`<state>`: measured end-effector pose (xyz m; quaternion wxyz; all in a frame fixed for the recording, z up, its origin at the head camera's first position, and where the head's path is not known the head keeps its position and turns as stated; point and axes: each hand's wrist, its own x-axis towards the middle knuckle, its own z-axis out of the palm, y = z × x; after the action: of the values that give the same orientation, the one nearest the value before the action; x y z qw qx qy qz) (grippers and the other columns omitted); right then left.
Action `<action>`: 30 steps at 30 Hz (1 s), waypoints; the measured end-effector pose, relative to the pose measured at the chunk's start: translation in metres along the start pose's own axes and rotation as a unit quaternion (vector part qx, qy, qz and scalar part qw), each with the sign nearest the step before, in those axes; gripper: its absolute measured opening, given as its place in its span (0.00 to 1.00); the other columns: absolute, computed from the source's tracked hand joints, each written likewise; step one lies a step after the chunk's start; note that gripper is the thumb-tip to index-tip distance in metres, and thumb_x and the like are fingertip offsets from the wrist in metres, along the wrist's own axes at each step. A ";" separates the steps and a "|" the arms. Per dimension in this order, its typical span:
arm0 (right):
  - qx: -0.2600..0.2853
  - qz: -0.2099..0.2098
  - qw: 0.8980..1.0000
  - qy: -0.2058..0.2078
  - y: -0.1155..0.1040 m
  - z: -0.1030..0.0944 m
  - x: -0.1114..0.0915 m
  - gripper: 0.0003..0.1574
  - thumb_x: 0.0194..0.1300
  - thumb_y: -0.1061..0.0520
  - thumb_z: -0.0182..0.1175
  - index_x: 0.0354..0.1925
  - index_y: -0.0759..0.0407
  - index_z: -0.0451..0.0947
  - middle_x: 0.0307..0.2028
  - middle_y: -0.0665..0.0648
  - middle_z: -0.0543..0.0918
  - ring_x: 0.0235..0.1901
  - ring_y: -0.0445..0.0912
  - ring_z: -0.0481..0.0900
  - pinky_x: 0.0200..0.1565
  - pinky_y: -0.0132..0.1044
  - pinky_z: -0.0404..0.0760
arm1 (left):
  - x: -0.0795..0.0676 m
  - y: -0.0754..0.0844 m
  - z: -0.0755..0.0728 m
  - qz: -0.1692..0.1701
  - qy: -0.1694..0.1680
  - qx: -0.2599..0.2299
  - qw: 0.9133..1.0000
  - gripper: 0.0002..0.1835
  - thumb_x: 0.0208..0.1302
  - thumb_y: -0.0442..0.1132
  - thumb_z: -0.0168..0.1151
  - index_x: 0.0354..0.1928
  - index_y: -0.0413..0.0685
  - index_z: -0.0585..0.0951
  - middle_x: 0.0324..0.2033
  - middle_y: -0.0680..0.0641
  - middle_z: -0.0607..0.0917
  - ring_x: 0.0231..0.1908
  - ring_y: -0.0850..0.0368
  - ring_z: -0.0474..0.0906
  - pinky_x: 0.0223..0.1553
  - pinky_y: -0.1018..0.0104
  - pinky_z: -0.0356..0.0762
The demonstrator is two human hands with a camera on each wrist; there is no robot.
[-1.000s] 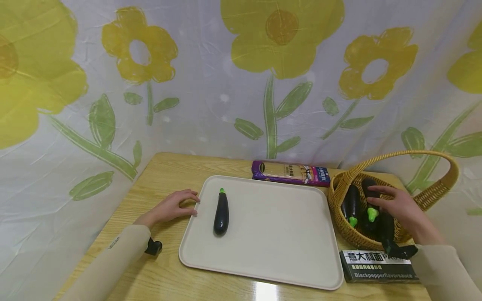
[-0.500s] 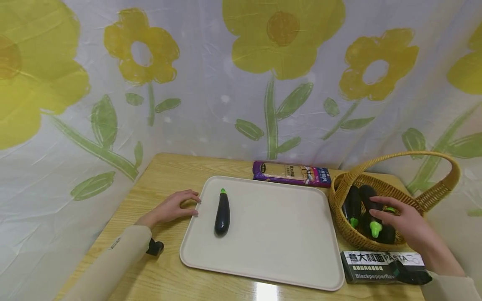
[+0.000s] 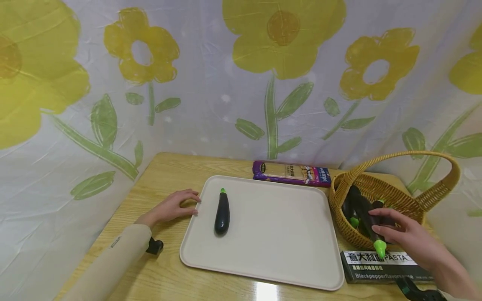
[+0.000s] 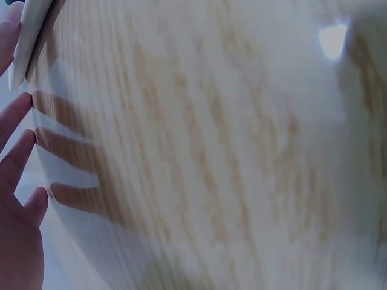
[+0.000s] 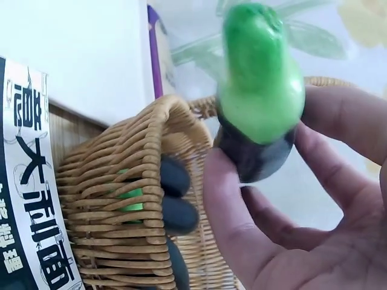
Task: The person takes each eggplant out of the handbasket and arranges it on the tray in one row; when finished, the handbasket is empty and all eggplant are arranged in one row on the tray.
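Observation:
My right hand [image 3: 412,237] pinches a dark eggplant [image 3: 364,214] between thumb and fingers, below its green stem end. The eggplant slants over the wicker basket [image 3: 391,193], with its stem end past the near rim. In the right wrist view its green cap [image 5: 260,78] points up above the hand, and more eggplants [image 5: 178,214] show inside the basket. At the left, my left hand [image 3: 175,207] has relaxed fingers touching the left rim of the cream tray [image 3: 278,238]. Another eggplant [image 3: 222,215] lies lengthwise on the tray's left side, green stem away from me.
Behind the tray lies a purple pasta packet [image 3: 291,173] along the back of the wooden table [image 3: 162,167]. A black and white pasta box [image 3: 365,269] sits in front of the basket. The basket's tall handle [image 3: 399,154] arches above it. A flowered curtain [image 3: 211,104] hangs behind.
My right hand has drawn the eggplant up and towards me, so its stem end has moved past the basket's near rim. My left hand has stayed at the tray.

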<state>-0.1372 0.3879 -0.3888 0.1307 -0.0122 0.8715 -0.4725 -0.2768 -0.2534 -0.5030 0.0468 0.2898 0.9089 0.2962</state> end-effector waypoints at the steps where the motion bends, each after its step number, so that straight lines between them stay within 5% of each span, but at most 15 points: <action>1: 0.007 0.000 1.000 -0.004 -0.001 0.000 -0.001 0.33 0.72 0.48 0.56 0.69 0.56 0.61 0.48 0.55 0.72 0.36 0.43 0.77 0.36 0.42 0.81 | 0.000 0.000 0.000 0.000 -0.001 0.004 1.000 0.21 0.60 0.55 0.68 0.53 0.55 0.82 0.63 0.39 0.74 0.67 0.36 0.62 0.67 0.38 0.57; 4: 0.021 0.005 1.000 -0.018 -0.003 0.002 -0.005 0.32 0.73 0.49 0.56 0.70 0.54 0.61 0.40 0.55 0.71 0.30 0.49 0.73 0.30 0.46 0.78 | 0.000 0.002 -0.002 -0.004 -0.006 0.014 1.000 0.21 0.60 0.55 0.68 0.53 0.56 0.81 0.63 0.39 0.74 0.67 0.37 0.62 0.67 0.38 0.57; 8: 0.027 -0.028 0.998 -0.040 -0.007 0.006 -0.007 0.30 0.74 0.53 0.55 0.69 0.55 0.62 0.47 0.55 0.73 0.34 0.48 0.76 0.31 0.43 0.78 | 0.000 0.005 -0.004 -0.014 -0.014 0.013 1.000 0.21 0.61 0.55 0.68 0.53 0.55 0.81 0.64 0.39 0.73 0.68 0.36 0.60 0.67 0.37 0.55; 12: 0.053 -0.048 0.995 -0.072 -0.011 0.011 -0.007 0.29 0.74 0.57 0.53 0.69 0.57 0.61 0.57 0.42 0.70 0.46 0.35 0.77 0.40 0.39 0.81 | 0.001 0.008 -0.005 -0.022 -0.020 0.003 1.000 0.21 0.61 0.54 0.67 0.53 0.55 0.81 0.65 0.38 0.72 0.69 0.35 0.58 0.67 0.36 0.54; 14: 0.059 -0.045 0.994 -0.082 -0.014 0.014 -0.007 0.29 0.74 0.57 0.54 0.69 0.57 0.61 0.60 0.40 0.66 0.55 0.39 0.75 0.43 0.40 0.82 | 0.002 0.008 -0.006 -0.025 -0.022 0.000 0.999 0.21 0.61 0.54 0.67 0.53 0.55 0.81 0.65 0.38 0.72 0.69 0.35 0.58 0.67 0.37 0.54; 20: 0.049 -0.044 0.995 -0.082 -0.030 0.030 -0.003 0.30 0.72 0.53 0.57 0.68 0.57 0.63 0.69 0.63 0.58 0.64 0.70 0.63 0.47 0.47 0.81 | 0.002 0.008 -0.006 -0.027 -0.025 -0.006 0.999 0.21 0.61 0.54 0.68 0.53 0.55 0.81 0.65 0.38 0.72 0.69 0.35 0.58 0.67 0.37 0.54; 30: 0.029 -0.068 0.996 -0.059 -0.052 0.058 0.023 0.32 0.69 0.49 0.62 0.65 0.57 0.66 0.70 0.66 0.60 0.66 0.72 0.58 0.56 0.60 0.75 | 0.004 0.006 -0.005 -0.034 -0.029 -0.012 0.999 0.22 0.60 0.55 0.68 0.53 0.56 0.80 0.66 0.39 0.71 0.70 0.37 0.57 0.69 0.38 0.53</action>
<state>-0.1504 0.3083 -0.3813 0.1494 -0.0956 0.8452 -0.5041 -0.2781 -0.2501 -0.4950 0.0864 0.2671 0.9129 0.2964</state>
